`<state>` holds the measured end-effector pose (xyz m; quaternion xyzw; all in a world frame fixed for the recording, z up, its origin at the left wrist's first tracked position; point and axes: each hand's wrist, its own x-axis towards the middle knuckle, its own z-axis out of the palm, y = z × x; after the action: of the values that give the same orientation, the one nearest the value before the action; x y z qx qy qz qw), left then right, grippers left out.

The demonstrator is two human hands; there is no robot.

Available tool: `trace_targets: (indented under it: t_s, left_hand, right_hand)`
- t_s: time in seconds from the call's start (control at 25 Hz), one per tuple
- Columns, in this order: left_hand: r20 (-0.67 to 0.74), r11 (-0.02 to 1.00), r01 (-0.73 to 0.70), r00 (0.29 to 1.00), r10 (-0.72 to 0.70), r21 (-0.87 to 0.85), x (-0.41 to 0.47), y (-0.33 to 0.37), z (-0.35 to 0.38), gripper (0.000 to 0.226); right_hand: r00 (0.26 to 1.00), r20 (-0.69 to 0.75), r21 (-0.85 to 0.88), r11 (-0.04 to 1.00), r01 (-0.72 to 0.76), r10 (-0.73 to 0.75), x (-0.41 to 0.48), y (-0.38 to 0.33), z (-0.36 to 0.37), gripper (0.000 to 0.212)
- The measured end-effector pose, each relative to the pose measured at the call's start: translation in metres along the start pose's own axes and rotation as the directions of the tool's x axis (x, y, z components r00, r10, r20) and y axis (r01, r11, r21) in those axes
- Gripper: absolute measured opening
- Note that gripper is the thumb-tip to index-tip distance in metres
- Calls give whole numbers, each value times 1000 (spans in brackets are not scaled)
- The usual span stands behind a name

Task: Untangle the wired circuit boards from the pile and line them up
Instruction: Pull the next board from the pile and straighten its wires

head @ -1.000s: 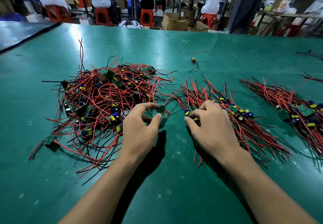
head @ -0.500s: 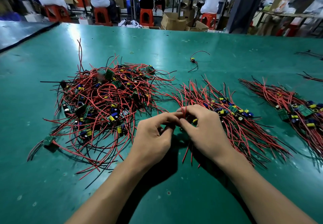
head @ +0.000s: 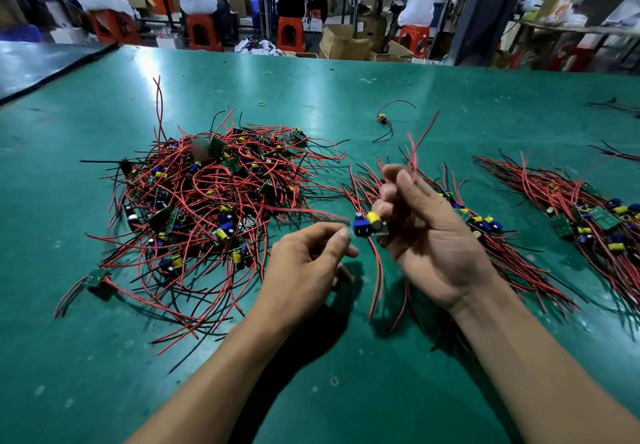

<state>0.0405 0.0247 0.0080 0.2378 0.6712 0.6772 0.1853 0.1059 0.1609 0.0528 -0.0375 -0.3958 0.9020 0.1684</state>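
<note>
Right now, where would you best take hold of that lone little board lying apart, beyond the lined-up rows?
Probably the lone board itself, pinched from above across its edges. Its thin wires loop away loosely, so a grip on them would leave it dangling. It lies apart from the pile, so nothing blocks a descent.

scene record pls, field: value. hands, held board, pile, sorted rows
table: green work mat
pile: tangled heap of red and black wired circuit boards, left of the hands
rows: middle lined-up bundle; right lined-up bundle
held: small circuit board with blue and yellow parts, above the mat
right hand: grips the board, red wires passing up between its fingers
left hand: fingertips pinched beside the board; grip blurred
</note>
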Motion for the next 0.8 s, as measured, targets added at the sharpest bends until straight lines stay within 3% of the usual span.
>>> trace_targets:
  t_s: [0.12,0.24,0.6,0.8]
  left_hand:
    - [147,909,248,967,-210,-334,0,11,-2,35]
    - [316,846,366,915,-251,-388,-1,15,-7,40]
    - [339,800,405,902,-269,-443,1,8,-7,29]
    - [326,816,390,908,-264,-426,2,7,-8,15]
  right_hand:
    - [997,2,-146,986,-79,80,-2,7,-1,17]
    - [996,-44,-280,956,-82,73,-1,9,-4,13]
    - [996,-85,-453,889,-71,36,2,9,-15,25]
    - [982,10,-548,823,-151,186,0,10,-17,31]
